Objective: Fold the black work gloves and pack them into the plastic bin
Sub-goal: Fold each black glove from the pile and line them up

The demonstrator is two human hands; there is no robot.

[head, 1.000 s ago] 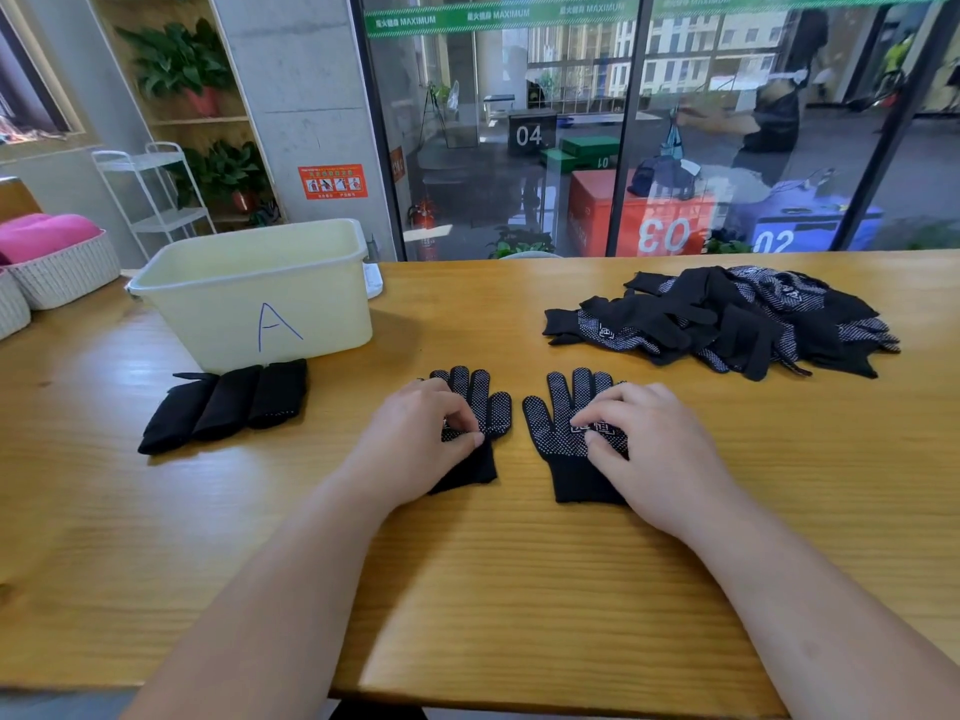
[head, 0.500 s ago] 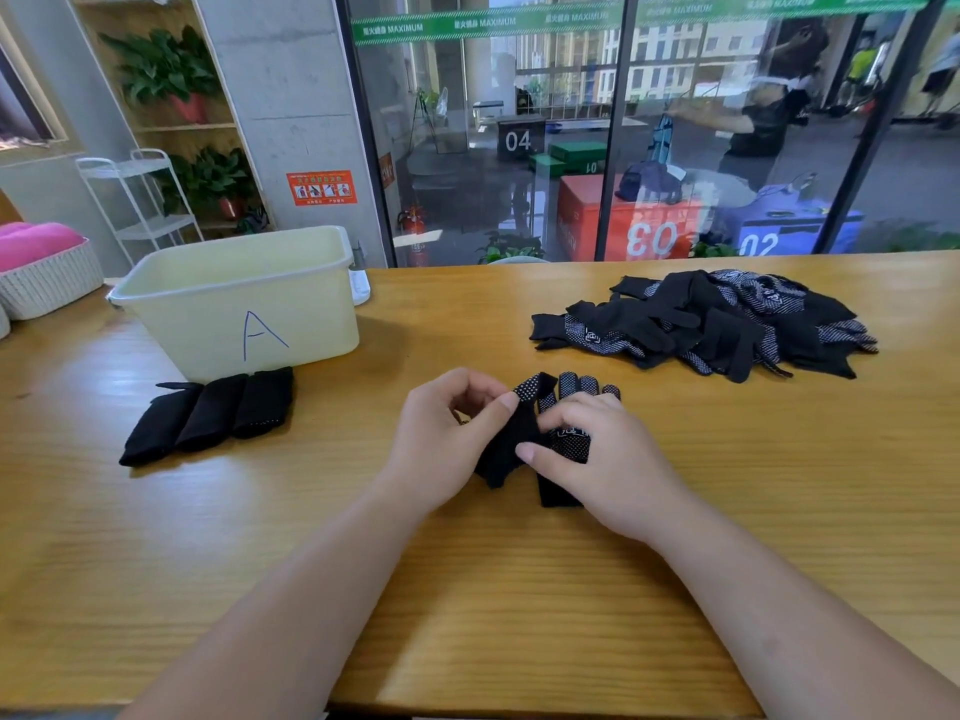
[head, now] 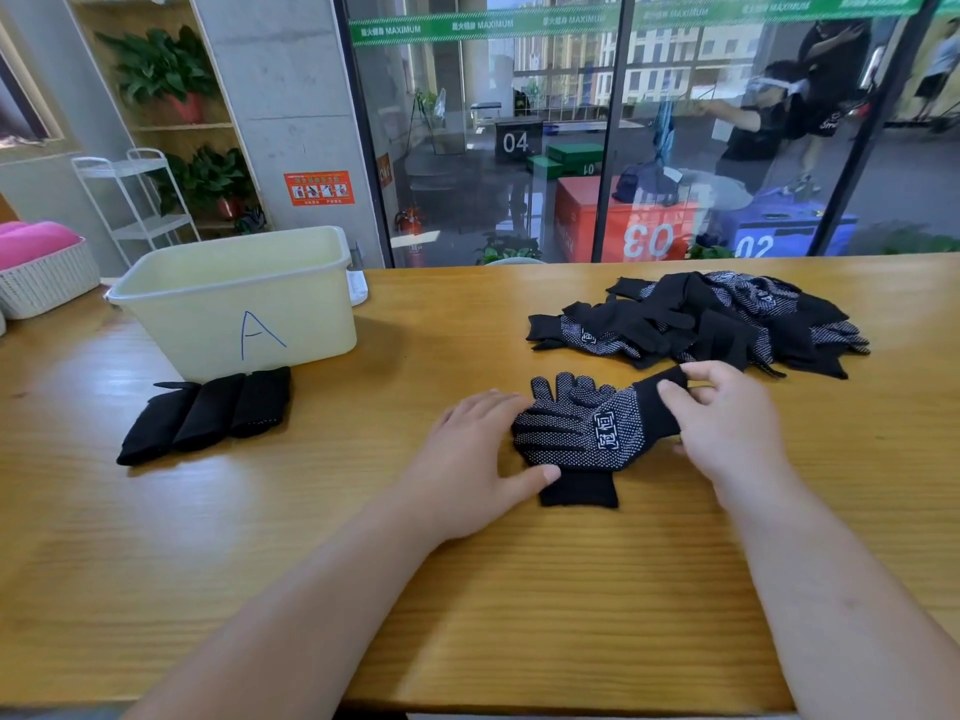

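Wooden table point(head: 260, 537) seen from above, running along a glass wall point(head: 519, 148) with coloured numbered boxes beyond it. At far left, plants point(head: 161, 70) sit on a shelf and a white basket point(head: 47, 283) holds something pink.

A pale yellow bin point(head: 311, 314), marked with a blue letter A, stands at the back left of the table. Its inside is mostly out of sight. Just in front of it, three folded gloves point(head: 208, 415) lie side by side, touching one another. At back right is a loose pile point(head: 717, 319) of black gloves with white grip dots.

In the middle, close to the person, two gloves lie crossed, one on the other. The lower glove point(head: 579, 491) has its cuff pointing toward the person and its fingers pointing away. The top glove point(head: 587, 428) lies across it, dotted side up, fingers to the left and cuff to the right.

The left hand point(head: 467, 459) rests flat, its fingers straight and close together at the top glove's fingertips, and its thumb touches the lower glove near its cuff. The right hand point(head: 727, 423) pinches the top glove's cuff between thumb and curled fingers, and the cuff's far corner is lifted slightly.
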